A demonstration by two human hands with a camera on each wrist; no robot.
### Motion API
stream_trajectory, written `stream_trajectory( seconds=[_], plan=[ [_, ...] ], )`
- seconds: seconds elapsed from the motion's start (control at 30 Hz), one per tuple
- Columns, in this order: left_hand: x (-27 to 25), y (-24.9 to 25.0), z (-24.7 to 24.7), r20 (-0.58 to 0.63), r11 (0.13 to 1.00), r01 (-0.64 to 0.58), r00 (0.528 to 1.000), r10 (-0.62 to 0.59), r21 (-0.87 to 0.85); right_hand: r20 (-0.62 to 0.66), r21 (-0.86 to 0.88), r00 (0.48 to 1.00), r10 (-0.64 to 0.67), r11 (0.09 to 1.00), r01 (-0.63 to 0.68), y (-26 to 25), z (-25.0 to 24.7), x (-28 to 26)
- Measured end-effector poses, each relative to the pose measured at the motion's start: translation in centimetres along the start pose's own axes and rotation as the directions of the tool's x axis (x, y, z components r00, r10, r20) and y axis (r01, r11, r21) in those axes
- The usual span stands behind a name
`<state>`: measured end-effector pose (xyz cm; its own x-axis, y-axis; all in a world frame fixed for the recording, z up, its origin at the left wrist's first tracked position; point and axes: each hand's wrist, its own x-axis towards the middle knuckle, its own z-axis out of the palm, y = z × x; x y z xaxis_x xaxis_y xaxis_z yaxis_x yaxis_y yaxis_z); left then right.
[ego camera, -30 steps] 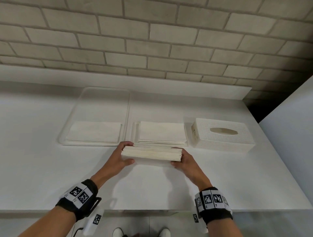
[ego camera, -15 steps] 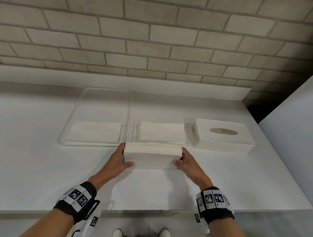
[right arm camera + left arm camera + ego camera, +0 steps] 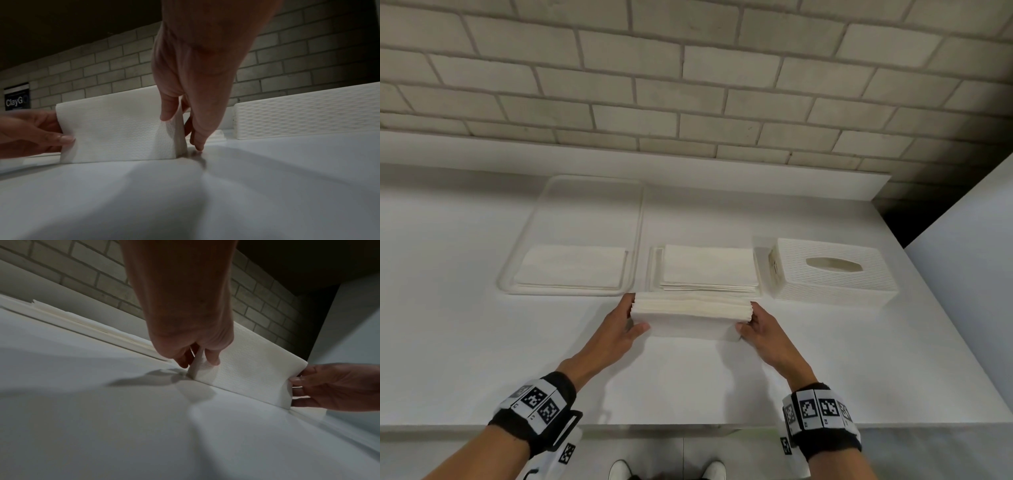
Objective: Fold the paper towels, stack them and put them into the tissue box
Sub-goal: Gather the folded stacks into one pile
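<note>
A thick stack of folded white paper towels (image 3: 690,317) stands on its long edge on the white table (image 3: 688,383). My left hand (image 3: 625,323) grips its left end, thumb on the near face and fingers behind. My right hand (image 3: 751,325) grips the right end the same way. The left wrist view shows the stack (image 3: 246,363) pinched by my left hand (image 3: 197,360). In the right wrist view the stack (image 3: 115,129) is held by my right hand (image 3: 179,123). The white woven tissue box (image 3: 834,272), with its oval slot on top, stands at the right.
Behind the held stack lies another pile of folded towels (image 3: 709,272) on a flat tray. A clear tray (image 3: 585,209) at the back left holds flat towels (image 3: 571,269). A brick wall runs behind the table. The tissue box (image 3: 304,113) stands close to my right hand.
The stack lay flat between my hands a second ago. It has been tipped up onto its long edge and moved slightly away from me; both hands keep their grip.
</note>
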<state>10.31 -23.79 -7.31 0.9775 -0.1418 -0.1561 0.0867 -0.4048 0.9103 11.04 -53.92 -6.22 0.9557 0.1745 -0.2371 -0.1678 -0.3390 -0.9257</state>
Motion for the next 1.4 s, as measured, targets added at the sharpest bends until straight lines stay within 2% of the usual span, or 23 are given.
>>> stream_trajectory(
  seconds=[0.2,0.3,0.37,0.47,0.6,0.7,0.8,1.07,1.23,1.4],
  plan=[
    [0.2,1.0,0.0,-0.036,1.000,0.001,0.999,0.000,0.012,-0.041,-0.029,0.999,-0.003,1.000,0.002,-0.5,0.0,0.1],
    [1.3,2.8,-0.8,-0.073,0.997,-0.018,0.997,0.012,-0.079,-0.095,0.034,0.995,-0.023,0.999,0.026,-2.2,-0.9,0.3],
    [3.0,4.6,-1.5,-0.106,0.985,-0.013,0.994,-0.005,-0.171,-0.177,0.139,0.984,-0.016,0.989,0.041,-3.8,-2.0,1.4],
    [6.4,7.6,-2.4,-0.083,0.943,0.096,0.988,-0.129,-0.318,-0.356,0.254,0.933,0.059,0.967,0.036,-6.0,-3.7,4.8],
    [10.5,9.2,-2.3,-0.027,0.901,0.283,0.951,-0.309,-0.327,-0.431,0.147,0.892,0.134,0.986,-0.077,-7.5,-4.6,8.7],
    [12.4,8.7,-1.5,-0.062,0.875,0.381,0.907,-0.416,-0.298,-0.444,0.081,0.874,0.199,0.980,-0.182,-7.6,-4.7,10.0],
    [13.3,8.6,-0.7,-0.115,0.868,0.426,0.878,-0.465,-0.255,-0.447,0.089,0.857,0.255,0.966,-0.241,-7.2,-4.7,10.7],
    [14.1,7.2,0.5,-0.148,0.859,0.472,0.852,-0.502,-0.199,-0.458,0.079,0.831,0.314,0.946,-0.314,-6.0,-3.8,11.4],
    [14.0,7.1,1.4,-0.204,0.856,0.504,0.831,-0.517,-0.116,-0.459,-0.127,0.846,0.271,0.923,-0.364,-5.1,-3.0,11.4],
    [13.4,7.6,1.3,-0.162,0.846,0.524,0.831,-0.533,-0.095,-0.504,-0.319,0.839,0.204,0.859,-0.400,-4.9,-2.2,11.6]
  ],
)
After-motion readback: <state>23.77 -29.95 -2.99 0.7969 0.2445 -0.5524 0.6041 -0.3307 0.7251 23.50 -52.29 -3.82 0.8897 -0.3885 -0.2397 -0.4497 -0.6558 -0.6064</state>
